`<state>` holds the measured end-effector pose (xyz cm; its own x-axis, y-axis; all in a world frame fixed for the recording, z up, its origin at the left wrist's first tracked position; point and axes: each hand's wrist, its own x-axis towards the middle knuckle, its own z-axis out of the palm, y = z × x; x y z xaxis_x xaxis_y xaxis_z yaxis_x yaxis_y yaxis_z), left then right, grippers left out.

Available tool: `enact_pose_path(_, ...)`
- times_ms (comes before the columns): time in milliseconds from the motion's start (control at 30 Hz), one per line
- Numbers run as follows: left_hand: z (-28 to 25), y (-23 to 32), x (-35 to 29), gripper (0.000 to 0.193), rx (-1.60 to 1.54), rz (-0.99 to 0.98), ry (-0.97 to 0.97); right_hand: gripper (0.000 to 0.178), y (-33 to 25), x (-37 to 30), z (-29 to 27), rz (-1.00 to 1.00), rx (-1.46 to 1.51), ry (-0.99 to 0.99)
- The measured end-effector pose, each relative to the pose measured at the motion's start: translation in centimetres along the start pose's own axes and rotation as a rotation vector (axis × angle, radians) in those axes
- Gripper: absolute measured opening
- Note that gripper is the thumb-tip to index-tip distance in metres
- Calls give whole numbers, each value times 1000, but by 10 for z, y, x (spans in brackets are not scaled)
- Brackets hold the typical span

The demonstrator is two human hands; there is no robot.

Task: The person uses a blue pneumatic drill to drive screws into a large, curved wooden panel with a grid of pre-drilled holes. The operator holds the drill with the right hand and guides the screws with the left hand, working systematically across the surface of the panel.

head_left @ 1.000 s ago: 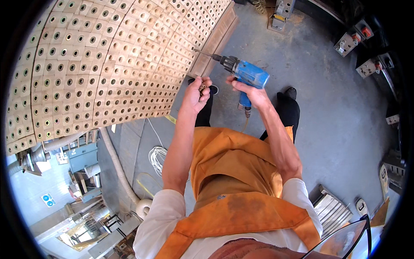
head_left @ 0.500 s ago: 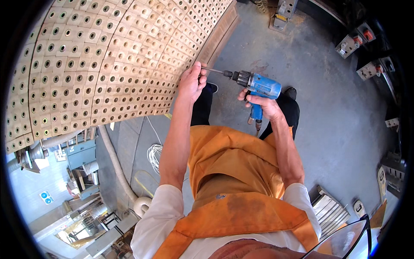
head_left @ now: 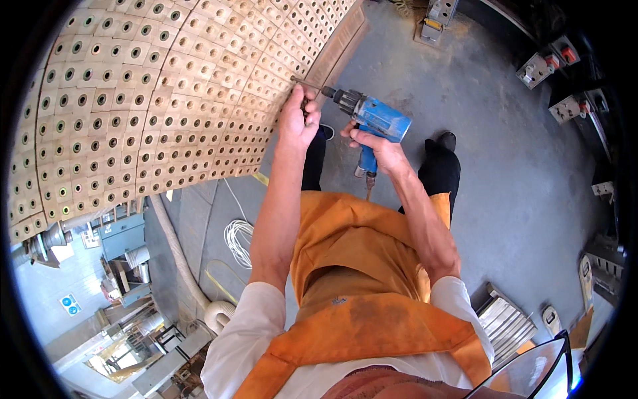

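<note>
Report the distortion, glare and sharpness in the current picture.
Head view: fisheye distortion curves the seams of the wooden block wall, and the corners go black; the bright opening at lower left looks washed out; the blue power tool reads fairly clearly; the small pieces in the left hand are too dark to identify.

Matt wooden blocks [head_left: 154, 106], scuffed blue power tool [head_left: 385, 120], metal bit [head_left: 314, 86], creased cloth apron [head_left: 372, 326]

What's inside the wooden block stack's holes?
Many holes in the wooden block stack hold metal-looking rings; others show bare wood. The left hand covers part of the stack's edge, so any holes there are hidden.
</note>
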<state>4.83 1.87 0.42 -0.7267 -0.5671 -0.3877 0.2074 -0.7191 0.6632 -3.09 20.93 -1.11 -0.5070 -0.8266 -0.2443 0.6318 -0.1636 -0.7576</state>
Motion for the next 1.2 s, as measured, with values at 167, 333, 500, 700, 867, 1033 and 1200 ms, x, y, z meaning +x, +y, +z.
enact_pose_path(167,-28,-24,-22,26,-168,-180,89,19,-6,2,1,-28,-77,-15)
enact_pose_path(333,-23,-50,-66,19,-191,-350,249,23,0,3,-5,-18,-73,-14)
enact_pose_path(500,-43,-74,-108,19,-158,-524,-21,25,-2,4,-4,0,-86,-25)
enact_pose_path(700,-30,-67,-121,23,101,-467,21,29,-4,1,-2,17,-57,-7)
enact_pose_path(867,-43,-47,-132,28,262,-479,-56,28,-6,-7,-5,6,-55,1)
enact_pose_path(1033,-51,-17,-115,28,203,-358,105,27,-1,-34,-14,-27,-134,55)
enact_pose_path(1200,-27,9,-72,23,142,-75,118,29,6,-58,-19,30,-94,34)
